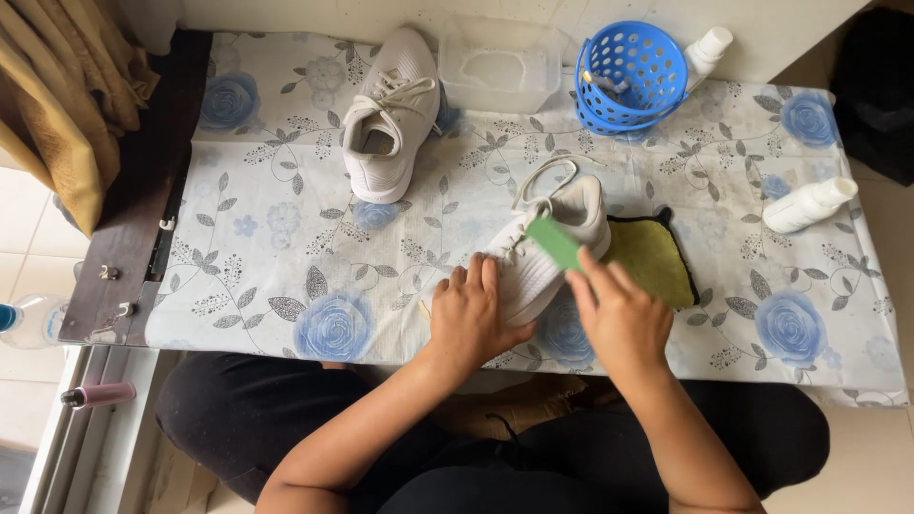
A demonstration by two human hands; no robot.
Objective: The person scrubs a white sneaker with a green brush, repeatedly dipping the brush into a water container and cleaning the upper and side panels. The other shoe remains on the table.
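Note:
A white sneaker (557, 238) lies on its side near the table's front edge, partly over a yellow-green cloth (657, 262). My left hand (468, 319) presses down on the shoe's toe end and holds it steady. My right hand (619, 319) grips a green brush (554, 242) whose end rests against the shoe's upper side. A second white sneaker (390, 119) stands upright at the back of the table, apart from both hands.
A flowered tablecloth (276, 238) covers the table. At the back stand a clear plastic tub (500, 62) and a blue perforated basket (628, 76). One white bottle (709, 48) stands behind the basket; another (809, 205) lies at the right. A curtain (67, 95) hangs left.

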